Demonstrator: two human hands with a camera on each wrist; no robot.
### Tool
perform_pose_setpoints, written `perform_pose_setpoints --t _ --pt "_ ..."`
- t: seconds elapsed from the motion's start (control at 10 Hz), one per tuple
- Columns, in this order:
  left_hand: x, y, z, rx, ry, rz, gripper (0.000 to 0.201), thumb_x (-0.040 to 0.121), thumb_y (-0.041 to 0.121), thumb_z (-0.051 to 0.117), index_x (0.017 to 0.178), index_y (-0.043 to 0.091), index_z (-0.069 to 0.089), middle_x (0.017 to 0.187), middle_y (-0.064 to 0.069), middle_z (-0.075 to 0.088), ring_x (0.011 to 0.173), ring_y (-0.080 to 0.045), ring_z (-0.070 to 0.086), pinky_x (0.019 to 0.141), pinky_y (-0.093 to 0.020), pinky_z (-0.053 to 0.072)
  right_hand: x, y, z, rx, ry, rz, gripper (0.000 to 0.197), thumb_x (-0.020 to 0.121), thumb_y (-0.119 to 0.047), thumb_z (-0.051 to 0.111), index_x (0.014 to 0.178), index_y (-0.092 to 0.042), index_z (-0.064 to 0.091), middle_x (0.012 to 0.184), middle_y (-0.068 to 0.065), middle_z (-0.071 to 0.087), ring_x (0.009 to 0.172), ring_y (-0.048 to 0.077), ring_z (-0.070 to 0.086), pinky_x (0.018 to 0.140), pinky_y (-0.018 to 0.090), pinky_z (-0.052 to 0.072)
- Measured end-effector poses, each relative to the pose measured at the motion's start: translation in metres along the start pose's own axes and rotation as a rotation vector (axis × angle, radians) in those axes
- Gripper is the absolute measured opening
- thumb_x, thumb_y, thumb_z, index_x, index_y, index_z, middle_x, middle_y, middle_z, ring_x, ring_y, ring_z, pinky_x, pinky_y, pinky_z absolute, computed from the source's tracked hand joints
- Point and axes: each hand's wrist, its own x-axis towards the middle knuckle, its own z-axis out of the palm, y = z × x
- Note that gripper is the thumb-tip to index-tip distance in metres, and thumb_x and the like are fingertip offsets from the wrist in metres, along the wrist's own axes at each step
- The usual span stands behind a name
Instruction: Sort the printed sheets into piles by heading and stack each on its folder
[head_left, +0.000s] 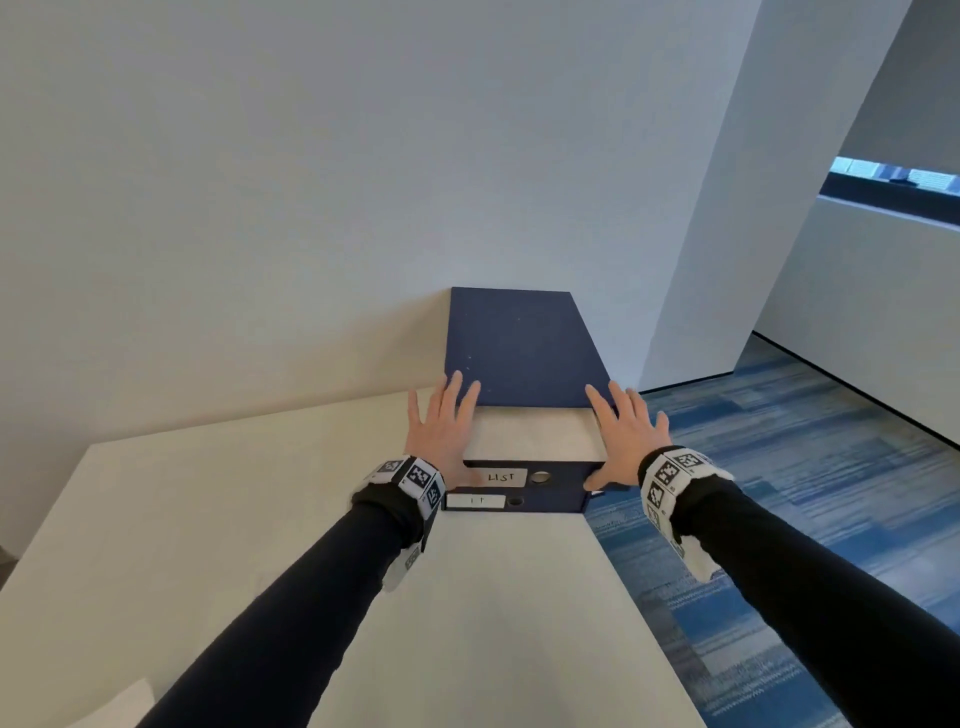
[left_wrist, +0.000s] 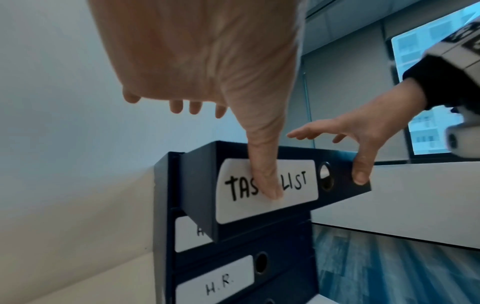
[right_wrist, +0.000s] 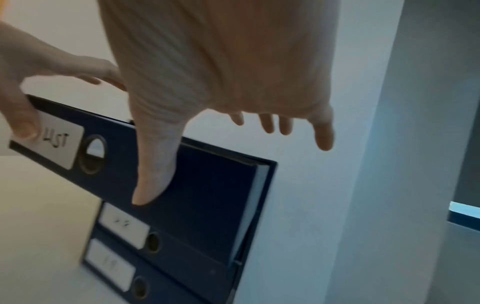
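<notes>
A stack of dark blue folders (head_left: 545, 501) lies at the table's far right corner against the wall. The top folder (left_wrist: 285, 185) has a white spine label reading "TASK LIST" and sits askew, jutting out past the folders under it. A pale sheet surface (head_left: 530, 434) shows on its top between my hands, with blue cover (head_left: 519, 348) behind. My left hand (head_left: 441, 421) and right hand (head_left: 623, 436) lie over the top with straight fingers. The left thumb (left_wrist: 265, 174) presses on the label. The right thumb (right_wrist: 153, 174) presses the spine's right end.
A lower folder's label (left_wrist: 218, 281) reads "H.R."; the other labels are partly hidden. The white table (head_left: 467, 597) ends just right of the stack, with blue carpet (head_left: 779, 493) below. The wall stands right behind the folders. A sheet corner (head_left: 114, 712) shows at the table's near left.
</notes>
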Motion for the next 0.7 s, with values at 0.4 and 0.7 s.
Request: perform_pose_setpoints --t 0.4,0.7 --pt "0.058 -0.019 0.029 -0.266 0.247 -0.051 0.036 0.091 0.009 0.056 0.125 0.017 0.048 0.129 0.0 0.047 0.121 -0.02 0.04 0.091 -0.031 0.045 0.066 -0.008 0.013 0.107 0.248 -0.007 0.05 0.088 -0.032 0.062 0.127 -0.015 0.037 0.129 0.008 0.04 0.115 0.027 0.041 0.089 0.036 0.046" --pt "0.02 -0.027 0.023 -0.309 0.142 -0.062 0.051 0.099 0.022 0.043 0.147 0.019 0.026 0.157 0.0 0.019 0.143 -0.018 0.019 0.117 -0.043 0.016 0.04 -0.04 0.012 -0.016 0.19 0.077 0.073 0.084 -0.038 0.063 0.141 -0.017 0.022 0.144 0.011 0.031 0.134 0.031 0.029 0.108 0.049 0.029"
